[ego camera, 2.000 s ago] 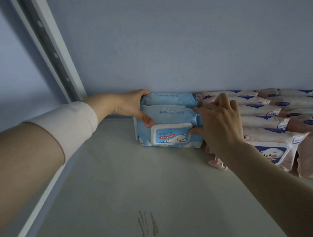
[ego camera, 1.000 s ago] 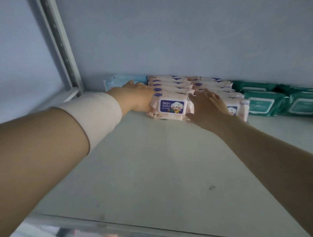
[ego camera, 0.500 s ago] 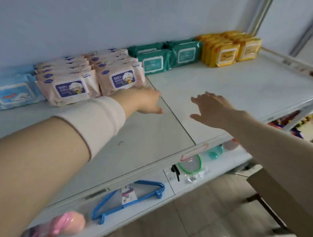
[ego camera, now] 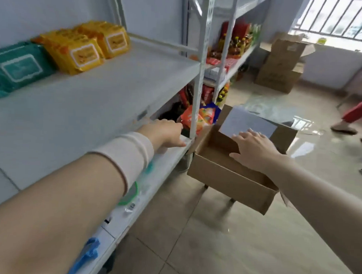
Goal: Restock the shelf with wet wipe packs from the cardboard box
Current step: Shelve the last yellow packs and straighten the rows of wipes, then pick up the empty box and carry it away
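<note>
Grip spread, empty: my right hand hovers over the cardboard box for pickup; left hand above the shelf edge.

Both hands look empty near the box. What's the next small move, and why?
Probably lower the right hand into the open cardboard box for a pack. It hovers over the opening with fingers spread, holding nothing; the left hand is empty too, by the shelf edge. No pack shows in the visible part of the box.
</note>
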The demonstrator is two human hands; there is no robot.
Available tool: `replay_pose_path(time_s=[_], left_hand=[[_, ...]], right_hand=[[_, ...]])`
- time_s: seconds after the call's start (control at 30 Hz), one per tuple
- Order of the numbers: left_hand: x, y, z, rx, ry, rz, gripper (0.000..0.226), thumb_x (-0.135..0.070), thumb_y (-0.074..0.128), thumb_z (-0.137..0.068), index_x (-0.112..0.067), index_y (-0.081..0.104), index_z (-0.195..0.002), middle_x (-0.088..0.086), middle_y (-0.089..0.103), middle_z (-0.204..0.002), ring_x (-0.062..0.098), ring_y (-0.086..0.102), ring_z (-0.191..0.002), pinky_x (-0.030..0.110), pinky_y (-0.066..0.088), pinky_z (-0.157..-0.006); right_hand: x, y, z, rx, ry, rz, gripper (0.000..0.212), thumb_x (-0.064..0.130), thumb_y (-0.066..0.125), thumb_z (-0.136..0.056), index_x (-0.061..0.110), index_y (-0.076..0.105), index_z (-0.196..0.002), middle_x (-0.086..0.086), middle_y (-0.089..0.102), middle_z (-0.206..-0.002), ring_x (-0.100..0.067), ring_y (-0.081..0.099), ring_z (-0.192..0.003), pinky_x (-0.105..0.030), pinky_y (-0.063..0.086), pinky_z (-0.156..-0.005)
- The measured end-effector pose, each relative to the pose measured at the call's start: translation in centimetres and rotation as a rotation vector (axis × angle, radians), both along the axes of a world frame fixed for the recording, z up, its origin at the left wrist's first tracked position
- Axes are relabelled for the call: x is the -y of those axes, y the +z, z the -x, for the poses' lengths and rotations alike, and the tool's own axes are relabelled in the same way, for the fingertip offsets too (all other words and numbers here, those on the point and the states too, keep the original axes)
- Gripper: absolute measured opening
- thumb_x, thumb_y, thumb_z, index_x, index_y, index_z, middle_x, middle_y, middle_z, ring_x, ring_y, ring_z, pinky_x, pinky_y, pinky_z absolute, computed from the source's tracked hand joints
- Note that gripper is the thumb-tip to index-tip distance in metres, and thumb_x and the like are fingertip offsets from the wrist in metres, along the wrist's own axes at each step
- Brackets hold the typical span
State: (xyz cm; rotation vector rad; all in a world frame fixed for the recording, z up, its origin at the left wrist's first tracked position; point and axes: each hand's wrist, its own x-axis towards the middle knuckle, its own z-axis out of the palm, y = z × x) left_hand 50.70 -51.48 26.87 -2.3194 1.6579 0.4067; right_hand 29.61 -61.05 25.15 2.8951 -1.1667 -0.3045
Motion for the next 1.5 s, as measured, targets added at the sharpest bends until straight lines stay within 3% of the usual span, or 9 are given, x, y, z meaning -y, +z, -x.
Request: replay_pose_path(time_s=[0.17, 0.33, 0.5, 0.7, 0.9, 1.13, 1.3, 1.5], left_hand=[[9.4, -3.7, 6.7, 0.066, -0.171, -0.013, 0.058, -0.054, 0.046, -0.09, -0.014, 0.043, -0.132, 0.011, 0.053, -0.131, 0.031, 0.05, -0.119, 0.043, 0.04, -0.098], [16.2, -8.0, 10.1, 0.114, -0.213, -0.012, 0.052, -0.053, 0.045, -0.09, -0.014, 0.046, -0.125, 0.011, 0.056, -0.125, 0.03, 0.054, -0.113, 0.042, 0.044, -0.092], [22.8, -12.8, 10.7, 0.055, -0.214, -0.042, 0.059, -0.052, 0.044, -0.091, -0.014, 0.04, -0.136, 0.011, 0.051, -0.134, 0.031, 0.049, -0.122, 0.043, 0.043, -0.096], [28.3, -21.5, 7.8, -0.298, 0.034, -0.085, 0.064, -0.047, 0.048, -0.092, -0.016, 0.029, -0.144, 0.01, 0.04, -0.146, 0.031, 0.042, -0.131, 0.044, 0.04, -0.105], [34.1, -28.8, 5.0, -0.484, 0.233, -0.103, 0.068, -0.041, 0.05, -0.092, -0.011, 0.024, -0.147, 0.012, 0.03, -0.152, 0.03, 0.032, -0.138, 0.043, 0.03, -0.112], [40.2, -35.3, 2.2, -0.585, 0.489, 0.042, 0.07, -0.035, 0.051, -0.093, -0.006, 0.018, -0.148, 0.015, 0.021, -0.155, 0.029, 0.02, -0.143, 0.042, 0.019, -0.116], [46.1, -42.9, -0.1, -0.57, 0.51, 0.188, 0.069, -0.035, 0.047, -0.095, -0.007, 0.015, -0.149, 0.014, 0.018, -0.156, 0.029, 0.017, -0.144, 0.042, 0.017, -0.117], [47.5, -48.6, -2.0, -0.568, 0.515, 0.169, 0.062, -0.037, 0.04, -0.097, -0.009, 0.02, -0.149, 0.013, 0.025, -0.154, 0.03, 0.024, -0.142, 0.042, 0.021, -0.115]], right_hand=[[6.8, -3.7, 9.4, -0.033, -0.25, -0.009, 0.056, 0.044, 0.05, -0.09, 0.016, 0.04, -0.138, -0.009, 0.043, -0.141, -0.031, 0.03, -0.136, -0.042, 0.027, -0.11], [11.5, -8.0, 14.6, -0.034, -0.423, -0.052, 0.054, 0.042, 0.047, -0.092, 0.015, 0.04, -0.138, -0.009, 0.042, -0.142, -0.029, 0.027, -0.138, -0.039, 0.026, -0.11], [15.6, -13.1, 16.4, -0.063, -0.551, -0.144, 0.055, 0.041, 0.044, -0.094, 0.012, 0.036, -0.14, -0.012, 0.04, -0.143, -0.03, 0.028, -0.137, -0.039, 0.026, -0.11], [18.7, -20.7, 15.7, -0.031, -0.8, -0.343, 0.061, 0.042, 0.042, -0.095, 0.011, 0.027, -0.145, -0.011, 0.038, -0.146, -0.028, 0.03, -0.136, -0.037, 0.028, -0.11], [23.5, -26.8, 15.8, 0.072, -1.061, -0.507, 0.068, 0.041, 0.045, -0.094, 0.008, 0.018, -0.147, -0.012, 0.03, -0.15, -0.028, 0.024, -0.14, -0.038, 0.024, -0.114], [30.1, -31.7, 18.4, 0.247, -1.27, -0.476, 0.074, 0.043, 0.049, -0.092, 0.007, 0.017, -0.148, -0.011, 0.024, -0.154, -0.028, 0.022, -0.142, -0.04, 0.024, -0.114], [36.4, -40.2, 20.2, 0.331, -1.322, -0.397, 0.076, 0.044, 0.047, -0.092, 0.003, 0.015, -0.148, -0.013, 0.019, -0.155, -0.028, 0.015, -0.144, -0.039, 0.015, -0.116], [38.4, -45.9, 21.0, 0.504, -1.343, -0.42, 0.055, 0.031, 0.039, -0.098, 0.005, 0.028, -0.145, -0.011, 0.028, -0.153, -0.025, 0.025, -0.142, -0.034, 0.02, -0.113]])
